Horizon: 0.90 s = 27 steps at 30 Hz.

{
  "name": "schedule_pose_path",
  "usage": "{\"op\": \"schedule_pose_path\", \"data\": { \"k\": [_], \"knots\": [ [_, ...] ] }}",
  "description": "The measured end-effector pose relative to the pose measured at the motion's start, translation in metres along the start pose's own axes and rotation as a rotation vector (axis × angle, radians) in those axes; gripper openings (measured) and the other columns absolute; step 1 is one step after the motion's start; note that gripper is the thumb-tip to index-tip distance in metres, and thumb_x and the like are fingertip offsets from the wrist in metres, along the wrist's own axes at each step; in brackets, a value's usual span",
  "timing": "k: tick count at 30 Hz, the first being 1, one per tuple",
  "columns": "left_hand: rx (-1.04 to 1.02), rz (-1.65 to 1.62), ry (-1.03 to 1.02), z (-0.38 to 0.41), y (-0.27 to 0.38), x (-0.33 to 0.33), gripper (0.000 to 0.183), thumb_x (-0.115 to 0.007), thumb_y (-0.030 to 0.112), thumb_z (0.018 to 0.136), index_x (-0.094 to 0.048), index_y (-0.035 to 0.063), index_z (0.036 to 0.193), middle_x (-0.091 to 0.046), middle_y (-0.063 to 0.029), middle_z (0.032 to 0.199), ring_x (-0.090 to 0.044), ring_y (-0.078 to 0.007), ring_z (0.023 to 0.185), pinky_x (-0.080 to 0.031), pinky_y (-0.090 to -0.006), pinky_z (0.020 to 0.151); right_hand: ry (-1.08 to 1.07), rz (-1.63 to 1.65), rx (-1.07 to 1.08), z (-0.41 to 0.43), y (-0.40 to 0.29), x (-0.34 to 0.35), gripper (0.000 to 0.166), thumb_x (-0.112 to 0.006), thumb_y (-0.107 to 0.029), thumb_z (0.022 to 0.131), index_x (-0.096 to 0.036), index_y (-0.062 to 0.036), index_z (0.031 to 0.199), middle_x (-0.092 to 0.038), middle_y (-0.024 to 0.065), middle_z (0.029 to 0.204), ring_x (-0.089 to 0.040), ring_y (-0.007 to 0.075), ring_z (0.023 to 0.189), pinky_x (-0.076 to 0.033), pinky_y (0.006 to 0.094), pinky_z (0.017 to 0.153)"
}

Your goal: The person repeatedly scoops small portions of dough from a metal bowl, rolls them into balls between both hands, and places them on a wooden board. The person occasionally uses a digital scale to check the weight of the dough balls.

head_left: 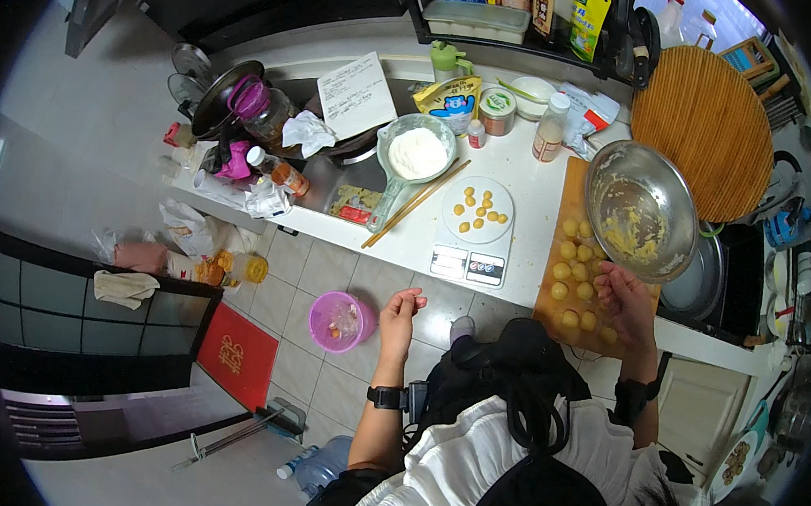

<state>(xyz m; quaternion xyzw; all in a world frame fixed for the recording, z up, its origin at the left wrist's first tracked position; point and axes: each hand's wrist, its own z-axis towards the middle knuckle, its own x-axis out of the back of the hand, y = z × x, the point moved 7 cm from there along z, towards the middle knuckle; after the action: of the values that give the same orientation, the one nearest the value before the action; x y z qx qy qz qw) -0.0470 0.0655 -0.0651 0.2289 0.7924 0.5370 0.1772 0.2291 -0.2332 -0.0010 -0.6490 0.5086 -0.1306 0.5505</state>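
Observation:
My left hand (401,318) is raised in front of the counter's edge, its fingers curled; whether it holds something small does not show. My right hand (620,301) is at the near rim of a steel mixing bowl (639,212) with yellow dough smeared inside, and its grip cannot be made out. Beside and below it, several yellow dough balls (579,271) rest on a wooden board (550,299). Smaller dough balls (477,223) lie on the round plate of a white kitchen scale (452,235). A green strainer-like bowl (388,201) with white powder (417,153) stands left of the scale, next to wooden chopsticks (413,204).
Behind stand a yellow pouch (448,102), a jar (497,111) and a white-capped bottle (550,128). A round wooden board (704,133) leans at right. A handwritten notebook (356,98) lies by the sink (323,181). On the floor is a pink bin (341,321).

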Motion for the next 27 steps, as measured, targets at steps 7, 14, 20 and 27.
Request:
{"op": "schedule_pose_path", "data": {
  "k": [7,14,20,27],
  "knots": [
    [0.026,-0.022,-0.026,-0.005,-0.002,-0.006,0.027,-0.046,0.023,0.097,-0.062,0.0018,0.104,-0.065,-0.005,0.087,-0.059,-0.0098,0.081,-0.046,-0.0232,0.079,-0.14,-0.062,-0.016,-0.01,0.001,-0.008,0.024,-0.046,-0.022,0.097,-0.057,-0.0016,0.095,-0.06,0.005,0.072,-0.056,0.0096,0.054,-0.045,0.021,0.046],
    [0.01,0.016,-0.106,0.003,0.004,-0.023,0.028,-0.047,0.023,0.097,-0.061,0.0006,0.106,-0.064,-0.0047,0.088,-0.06,-0.0111,0.083,-0.047,-0.0248,0.081,0.044,-0.038,-0.01,-0.03,0.001,0.024,0.018,-0.048,-0.014,0.094,-0.059,-0.0029,0.102,-0.059,0.0028,0.078,-0.054,0.0089,0.06,-0.042,0.021,0.051],
    [-0.276,0.321,-0.079,0.044,0.043,-0.023,0.024,-0.05,0.018,0.094,-0.059,0.0006,0.109,-0.064,-0.0061,0.096,-0.059,-0.0129,0.089,-0.046,-0.0265,0.081,0.12,0.021,0.022,-0.034,0.003,0.029,0.017,-0.052,-0.009,0.09,-0.059,-0.003,0.104,-0.059,0.0019,0.084,-0.055,0.0088,0.069,-0.043,0.0211,0.058],
    [-0.488,0.382,-0.112,0.081,0.107,-0.063,0.025,-0.052,0.01,0.089,-0.057,0.0014,0.112,-0.062,-0.0104,0.108,-0.06,-0.0179,0.093,-0.046,-0.0283,0.081,0.129,0.197,0.058,-0.04,-0.004,0.029,0.017,-0.055,-0.01,0.088,-0.058,-0.0024,0.103,-0.058,0.003,0.089,-0.053,0.0095,0.073,-0.043,0.0214,0.062]
  ]
}}
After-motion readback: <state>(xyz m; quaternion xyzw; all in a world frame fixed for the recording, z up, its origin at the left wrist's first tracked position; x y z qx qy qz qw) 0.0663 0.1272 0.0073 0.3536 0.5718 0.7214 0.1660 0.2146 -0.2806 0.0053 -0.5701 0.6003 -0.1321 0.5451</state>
